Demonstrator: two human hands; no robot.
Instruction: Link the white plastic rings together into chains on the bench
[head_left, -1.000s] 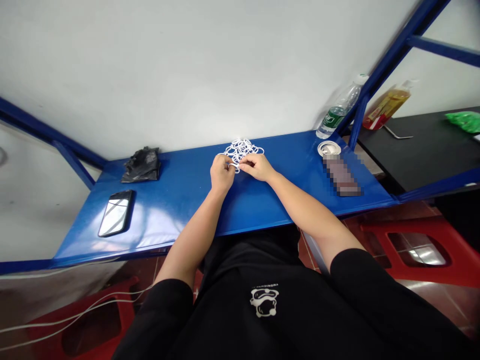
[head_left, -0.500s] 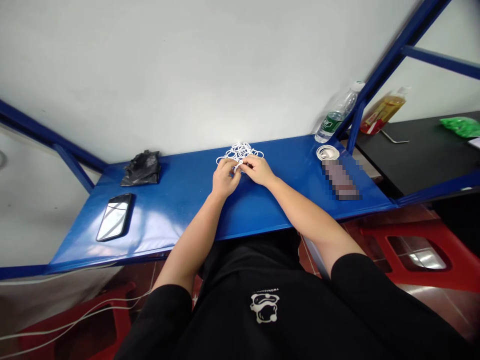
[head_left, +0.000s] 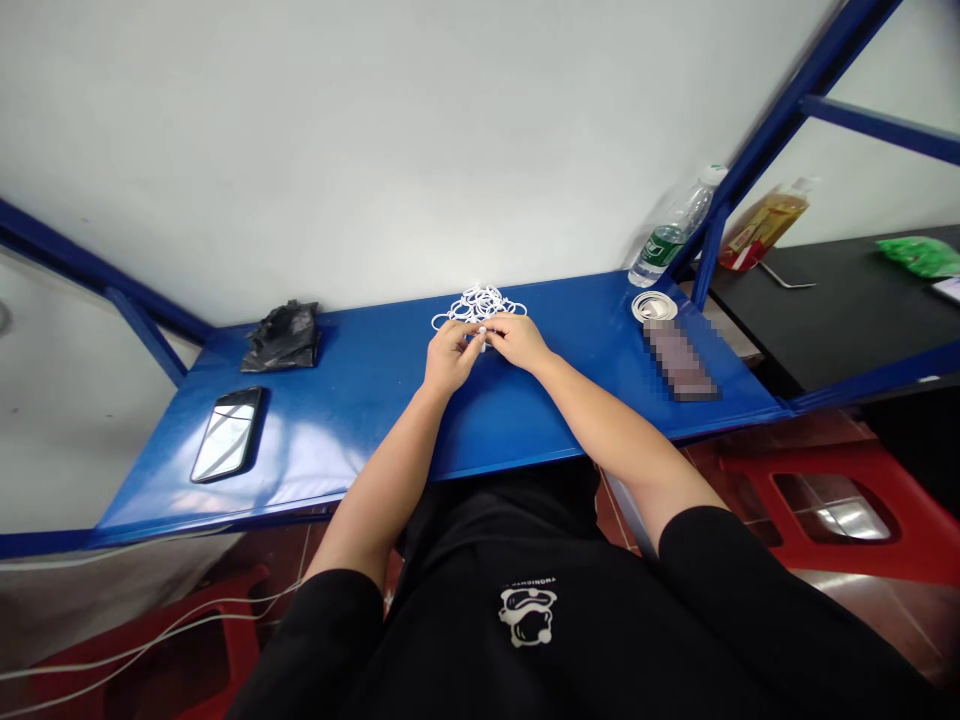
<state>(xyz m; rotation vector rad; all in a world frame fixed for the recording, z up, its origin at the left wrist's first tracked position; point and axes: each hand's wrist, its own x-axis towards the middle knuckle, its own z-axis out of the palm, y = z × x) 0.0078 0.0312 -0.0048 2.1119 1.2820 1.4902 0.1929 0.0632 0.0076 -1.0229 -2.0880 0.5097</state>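
My left hand (head_left: 450, 357) and my right hand (head_left: 519, 340) meet near the middle of the blue table (head_left: 360, 390). Between their fingertips is a small white piece (head_left: 483, 332), pinched from both sides. Its exact kind is too small to make out, and fingers cover part of it. Just beyond the fingers lies a tangled pile of thin white loops (head_left: 481, 300), spread on the tabletop close to the wall. Whether the pinched piece joins one of these loops I cannot tell.
A black plastic bag (head_left: 282, 338) and a phone (head_left: 229, 434) lie to the left. On the right are a water bottle (head_left: 671, 235), a white coil (head_left: 654, 307) and a blurred-out item (head_left: 682, 360). Blue frame bars (head_left: 787, 110) slope up at the side. A red stool (head_left: 840, 510) stands below.
The fingertips have shifted slightly around the small white piece, which now shows more upright between them. The pile of loops stays where it was.
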